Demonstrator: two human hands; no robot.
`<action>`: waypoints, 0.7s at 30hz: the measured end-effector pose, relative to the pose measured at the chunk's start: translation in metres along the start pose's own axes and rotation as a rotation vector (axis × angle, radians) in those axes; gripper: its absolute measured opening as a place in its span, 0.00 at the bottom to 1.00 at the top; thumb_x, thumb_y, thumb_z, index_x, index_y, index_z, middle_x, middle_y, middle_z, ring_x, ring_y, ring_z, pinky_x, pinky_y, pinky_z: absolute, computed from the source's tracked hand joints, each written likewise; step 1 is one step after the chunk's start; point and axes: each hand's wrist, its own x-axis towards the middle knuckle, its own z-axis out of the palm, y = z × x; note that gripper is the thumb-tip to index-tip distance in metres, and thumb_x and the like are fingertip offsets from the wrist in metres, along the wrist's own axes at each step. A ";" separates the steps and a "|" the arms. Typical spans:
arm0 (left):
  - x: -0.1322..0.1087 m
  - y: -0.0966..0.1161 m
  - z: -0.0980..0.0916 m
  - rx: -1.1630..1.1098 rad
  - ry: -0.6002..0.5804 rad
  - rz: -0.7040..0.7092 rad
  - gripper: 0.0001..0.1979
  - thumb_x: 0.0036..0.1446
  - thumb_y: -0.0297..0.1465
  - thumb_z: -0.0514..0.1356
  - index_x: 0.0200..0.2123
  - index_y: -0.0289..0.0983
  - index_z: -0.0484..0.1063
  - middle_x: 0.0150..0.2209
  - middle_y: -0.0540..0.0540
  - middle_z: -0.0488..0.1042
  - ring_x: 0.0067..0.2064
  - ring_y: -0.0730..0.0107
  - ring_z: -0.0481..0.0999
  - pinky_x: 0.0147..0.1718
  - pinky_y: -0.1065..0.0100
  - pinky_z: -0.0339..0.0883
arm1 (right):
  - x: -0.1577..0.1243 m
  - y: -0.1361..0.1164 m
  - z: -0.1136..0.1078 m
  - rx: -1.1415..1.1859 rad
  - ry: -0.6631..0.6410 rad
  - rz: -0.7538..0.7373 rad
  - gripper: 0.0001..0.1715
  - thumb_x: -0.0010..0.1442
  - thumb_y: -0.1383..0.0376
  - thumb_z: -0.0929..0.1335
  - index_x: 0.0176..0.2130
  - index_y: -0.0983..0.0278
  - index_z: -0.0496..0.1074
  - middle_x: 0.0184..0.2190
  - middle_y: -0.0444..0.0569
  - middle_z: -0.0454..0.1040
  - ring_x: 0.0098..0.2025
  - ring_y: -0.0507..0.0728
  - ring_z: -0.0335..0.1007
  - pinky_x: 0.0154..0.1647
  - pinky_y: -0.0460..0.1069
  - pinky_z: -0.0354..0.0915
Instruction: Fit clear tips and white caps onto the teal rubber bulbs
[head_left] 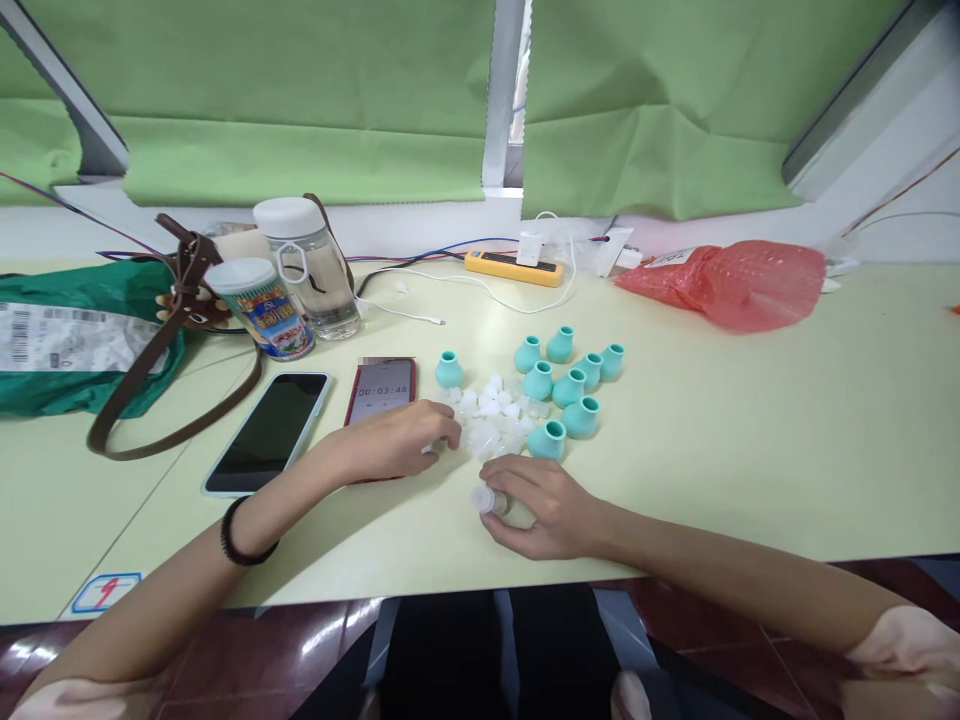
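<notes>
Taking the heap of white plastic pieces (491, 430) as landmark, a green parcel (45, 385) and a brown strap (142, 400) lie far to its left. Nearer it come a lidded snack canister (270, 318), a dark-screened phone (274, 425) and a clear water bottle (326, 285), then a red-edged phone (382, 382) reading 00:03:48. The left hand (401, 440) reaches over that phone to the heap's left edge, its fingers curled partway; something pale shows by the thumb — whether it is gripped, I cannot tell. One teal vase-shaped piece (448, 372) stands just beyond the heap's left side. On the near side of the heap, the right hand (551, 505) pinches a small translucent cap (486, 499) between thumb and bent fingers. A yellow power strip (480, 264) lies well behind the heap. Eight more teal pieces (580, 420) cluster along its right — some of them touching — and a red plastic bag (750, 285) sits farther right and back.
</notes>
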 end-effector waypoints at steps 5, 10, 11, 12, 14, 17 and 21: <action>0.005 -0.001 0.003 0.013 0.081 0.027 0.10 0.50 0.19 0.50 0.30 0.34 0.68 0.31 0.47 0.66 0.31 0.73 0.67 0.31 0.73 0.60 | -0.001 -0.001 -0.001 -0.014 0.011 -0.055 0.06 0.49 0.66 0.64 0.30 0.67 0.62 0.23 0.48 0.68 0.27 0.52 0.65 0.22 0.45 0.61; 0.013 0.001 0.011 -0.011 0.251 0.031 0.09 0.51 0.19 0.49 0.25 0.33 0.65 0.31 0.46 0.64 0.30 0.74 0.65 0.29 0.73 0.59 | -0.001 -0.002 -0.002 -0.014 -0.009 -0.045 0.06 0.49 0.66 0.63 0.29 0.66 0.62 0.22 0.47 0.68 0.25 0.51 0.63 0.20 0.45 0.60; 0.015 0.001 0.013 -0.026 0.292 0.032 0.09 0.52 0.19 0.48 0.25 0.32 0.65 0.32 0.45 0.65 0.31 0.74 0.65 0.29 0.72 0.60 | -0.001 -0.003 -0.002 -0.008 -0.019 -0.043 0.06 0.49 0.66 0.62 0.30 0.66 0.62 0.22 0.48 0.68 0.25 0.52 0.64 0.21 0.45 0.60; 0.016 0.002 0.015 -0.039 0.328 0.034 0.09 0.52 0.20 0.48 0.25 0.32 0.66 0.32 0.44 0.65 0.31 0.73 0.65 0.29 0.72 0.60 | -0.001 -0.003 -0.003 0.001 -0.028 -0.045 0.06 0.49 0.66 0.62 0.30 0.66 0.62 0.23 0.48 0.68 0.26 0.52 0.64 0.21 0.45 0.60; 0.017 0.003 0.017 -0.047 0.394 0.047 0.09 0.52 0.21 0.48 0.28 0.32 0.67 0.33 0.43 0.65 0.33 0.71 0.66 0.31 0.71 0.61 | -0.001 -0.003 -0.003 0.020 -0.033 -0.057 0.06 0.49 0.66 0.62 0.31 0.66 0.62 0.24 0.48 0.68 0.26 0.52 0.64 0.22 0.46 0.60; 0.016 0.007 0.016 0.002 0.398 0.087 0.10 0.50 0.21 0.50 0.32 0.33 0.70 0.34 0.43 0.66 0.38 0.67 0.64 0.35 0.68 0.61 | -0.001 -0.004 -0.004 0.036 -0.021 -0.061 0.07 0.49 0.67 0.62 0.32 0.66 0.62 0.24 0.48 0.68 0.27 0.52 0.64 0.23 0.46 0.60; 0.012 0.012 0.012 0.102 0.298 0.075 0.10 0.49 0.23 0.53 0.30 0.36 0.73 0.33 0.43 0.65 0.37 0.65 0.61 0.34 0.66 0.61 | -0.001 -0.004 -0.005 0.040 -0.029 -0.066 0.08 0.49 0.67 0.62 0.33 0.66 0.61 0.23 0.47 0.68 0.27 0.51 0.63 0.23 0.45 0.60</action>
